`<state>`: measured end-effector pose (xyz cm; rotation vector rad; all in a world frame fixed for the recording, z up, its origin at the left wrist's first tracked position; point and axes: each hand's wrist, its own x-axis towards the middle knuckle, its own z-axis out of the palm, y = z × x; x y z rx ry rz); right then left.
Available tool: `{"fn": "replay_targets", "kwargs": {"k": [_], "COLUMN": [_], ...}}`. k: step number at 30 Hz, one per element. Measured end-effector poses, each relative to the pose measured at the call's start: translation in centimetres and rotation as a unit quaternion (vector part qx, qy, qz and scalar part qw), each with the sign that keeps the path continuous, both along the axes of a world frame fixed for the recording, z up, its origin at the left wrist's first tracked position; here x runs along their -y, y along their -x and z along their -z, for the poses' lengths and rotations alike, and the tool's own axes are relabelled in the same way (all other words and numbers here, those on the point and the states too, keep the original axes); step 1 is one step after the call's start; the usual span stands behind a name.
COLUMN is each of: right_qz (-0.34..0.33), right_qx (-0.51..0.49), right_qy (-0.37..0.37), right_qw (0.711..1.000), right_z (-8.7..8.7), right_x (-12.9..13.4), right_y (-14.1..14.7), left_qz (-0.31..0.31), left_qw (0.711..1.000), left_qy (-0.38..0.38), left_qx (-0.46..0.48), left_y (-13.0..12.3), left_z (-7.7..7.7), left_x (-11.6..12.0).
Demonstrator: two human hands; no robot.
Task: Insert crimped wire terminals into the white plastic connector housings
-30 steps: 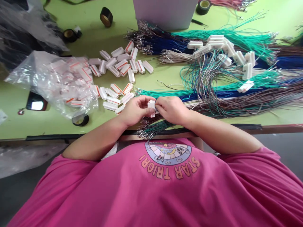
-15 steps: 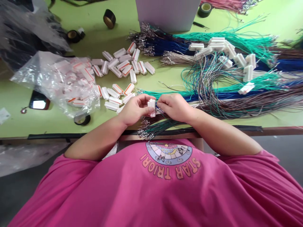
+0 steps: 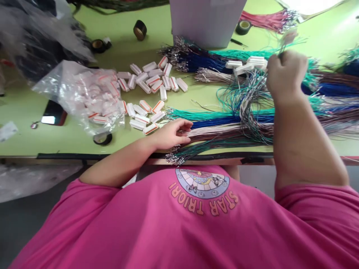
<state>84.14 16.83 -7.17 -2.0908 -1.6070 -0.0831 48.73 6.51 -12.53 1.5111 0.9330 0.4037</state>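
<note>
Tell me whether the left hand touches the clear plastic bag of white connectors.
Apart. The head view shows green tabletop and loose white connectors between the left hand and the bag.

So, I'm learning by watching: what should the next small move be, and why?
Probably lower the right hand and set down what looks like a blurred pale piece by the white plugs: the closed fist is raised right beside them. The left hand is open at the wires, with no plug visible in it, so it could wait.
</note>
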Motion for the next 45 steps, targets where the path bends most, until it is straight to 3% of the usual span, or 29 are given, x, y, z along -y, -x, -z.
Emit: {"fn": "replay_targets", "kwargs": {"k": [2,5,7,9,11,13,14,16,18,20,23,25,27,30,32,35,38,42,45], "right_qz": [0.049,0.078,0.086,0.047,-0.052,-0.218,-0.326,-0.51,-0.585,-0.583,-0.553,-0.549,-0.546,-0.527,-0.522,-0.533,-0.544,-0.566,-0.569], "right_qx": [0.077,0.104,0.101,0.094,0.083,0.068,0.055,0.059,0.109,0.17,0.219,0.221,0.209,0.161,0.127,0.094,0.047,-0.002,-0.031], "right_qy": [0.096,0.138,0.107,0.066,0.02,0.019,0.048,0.116,0.152,0.161,0.153,0.152,0.162,0.206,0.239,0.262,0.277,0.308,0.312], "right_qw": [0.991,0.982,0.985,0.992,0.995,0.973,0.943,0.85,0.789,0.778,0.789,0.792,0.795,0.809,0.808,0.799,0.79,0.765,0.76], "right_z": [0.8,0.8,0.1,-0.7,-1.5,-1.8,-1.8,-1.2,-0.2,1.0,2.2,2.3,2.1,1.3,1.0,0.8,0.5,-0.5,-1.2], "right_x": [-1.1,-1.1,-0.2,1.4,3.7,6.5,7.9,10.5,12.4,13.4,13.7,13.6,13.4,13.4,13.3,13.3,13.2,13.1,12.6], "right_y": [-0.2,0.2,0.4,0.8,1.9,3.8,4.9,7.2,8.9,9.7,9.7,9.5,9.4,9.4,9.4,9.2,8.8,7.8,6.6], "left_qz": [0.008,-0.003,-0.04,-0.055,0.003,0.07,0.092,0.106,0.096,0.07,0.033,0.01,-0.054,-0.196,-0.219,-0.184,-0.201,-0.231,-0.216], "left_qw": [1.0,0.981,0.931,0.873,0.839,0.815,0.805,0.794,0.795,0.807,0.835,0.859,0.886,0.938,0.971,0.962,0.929,0.908,0.926], "left_qy": [-0.025,-0.161,-0.282,-0.335,-0.321,-0.293,-0.282,-0.265,-0.254,-0.254,-0.259,-0.258,-0.262,-0.221,-0.093,0.129,0.244,0.294,0.265], "left_qx": [-0.017,-0.111,-0.226,-0.35,-0.44,-0.495,-0.513,-0.537,-0.543,-0.528,-0.485,-0.442,-0.378,-0.181,-0.009,0.154,0.192,0.188,0.157], "left_y": [0.2,1.7,3.3,4.7,5.6,5.7,5.5,5.1,4.7,4.8,5.4,5.8,6.1,5.8,5.2,3.7,2.4,1.6,1.4], "left_z": [-1.0,-3.2,-4.7,-5.7,-5.9,-5.7,-5.5,-5.1,-4.8,-4.5,-4.3,-4.4,-4.8,-5.4,-5.6,-5.3,-5.0,-5.1,-5.0], "left_x": [0.4,0.4,-0.6,-2.2,-4.0,-5.5,-6.0,-6.5,-6.7,-6.9,-7.1,-7.0,-6.4,-5.0,-3.9,-2.6,-1.9,-1.6,-1.5]}}
